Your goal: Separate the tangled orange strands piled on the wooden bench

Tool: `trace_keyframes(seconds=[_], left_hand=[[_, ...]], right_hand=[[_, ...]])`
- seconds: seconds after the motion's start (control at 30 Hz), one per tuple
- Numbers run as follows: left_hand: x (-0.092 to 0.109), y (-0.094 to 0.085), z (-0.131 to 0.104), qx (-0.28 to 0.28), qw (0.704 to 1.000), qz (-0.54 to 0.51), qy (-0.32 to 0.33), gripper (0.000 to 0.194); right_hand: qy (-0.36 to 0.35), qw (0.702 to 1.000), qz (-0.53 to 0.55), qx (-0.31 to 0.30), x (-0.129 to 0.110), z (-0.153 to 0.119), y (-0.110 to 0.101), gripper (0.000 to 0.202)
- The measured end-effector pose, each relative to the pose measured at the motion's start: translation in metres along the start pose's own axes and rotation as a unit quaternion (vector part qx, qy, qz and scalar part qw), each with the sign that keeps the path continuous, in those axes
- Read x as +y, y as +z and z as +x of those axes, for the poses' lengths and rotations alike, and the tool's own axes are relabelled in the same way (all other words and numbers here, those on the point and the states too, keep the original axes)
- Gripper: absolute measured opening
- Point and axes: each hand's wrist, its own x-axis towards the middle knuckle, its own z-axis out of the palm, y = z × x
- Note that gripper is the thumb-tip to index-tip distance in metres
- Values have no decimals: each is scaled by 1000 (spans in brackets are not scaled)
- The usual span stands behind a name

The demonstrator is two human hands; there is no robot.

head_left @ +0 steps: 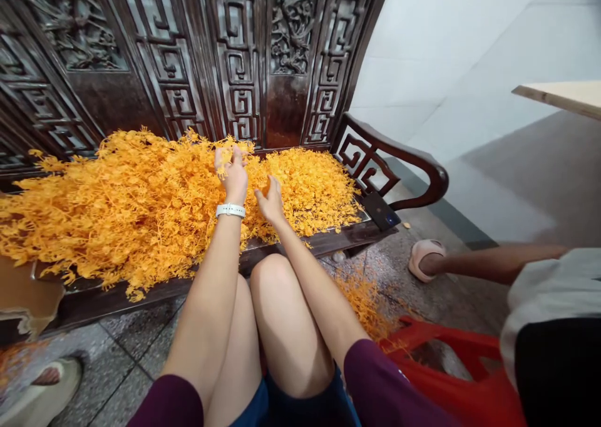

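Note:
A large heap of orange plastic flower sprigs point(145, 195) covers the seat of a dark carved wooden bench. My left hand point(232, 175), with a white band at the wrist, is raised at the heap's middle. Its fingers are curled around some orange sprigs, which stick out above and beside the fingertips. Close by on the right, my right hand point(271, 200) is at a lower spot between the taller left pile and the flatter right pile point(314, 189). Its thumb and fingers are apart, and I see nothing between them.
The bench's carved back point(286, 108) rises behind the heap, with a curved armrest point(422, 170) at right. A dark phone-like slab point(381, 211) lies on the seat's end. Orange scraps point(366, 302) litter the floor by a red stool point(460, 364). Another person's leg point(498, 264) extends from the right.

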Motion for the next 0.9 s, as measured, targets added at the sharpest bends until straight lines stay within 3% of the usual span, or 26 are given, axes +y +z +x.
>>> trace_keyframes(seconds=[0.1,0.17,0.3,0.37,0.43,0.53,0.6,0.7,0.83,0.9], left_hand=[[13,10,-1,44,997,-58,11,32],[20,16,-4,29,995,-99,0,28],[26,28,-14,12,985,-172,-25,28],[25,36,-21,-17,978,-201,-43,27],[23,46,-30,-61,973,-215,-64,25],[20,61,-47,-152,965,-195,-85,25],[20,68,-59,-236,957,-151,-77,29],[23,69,-69,-344,938,-43,2,38],[20,55,-64,-360,896,215,146,67],[14,47,-61,-358,852,353,148,75]], right_hand=[[43,997,33,55,11,2,-18,65],[90,993,41,66,20,0,-28,64],[123,989,48,69,30,-11,-42,84],[91,989,50,104,26,-15,-49,96],[25,986,59,155,17,-15,-58,94],[-79,980,108,150,-1,-8,-75,55],[-110,977,146,105,-9,-4,-84,31],[-93,964,225,108,-14,-2,-94,30],[-39,915,359,178,-14,-7,-106,31],[-21,898,401,179,-17,-10,-114,33]])
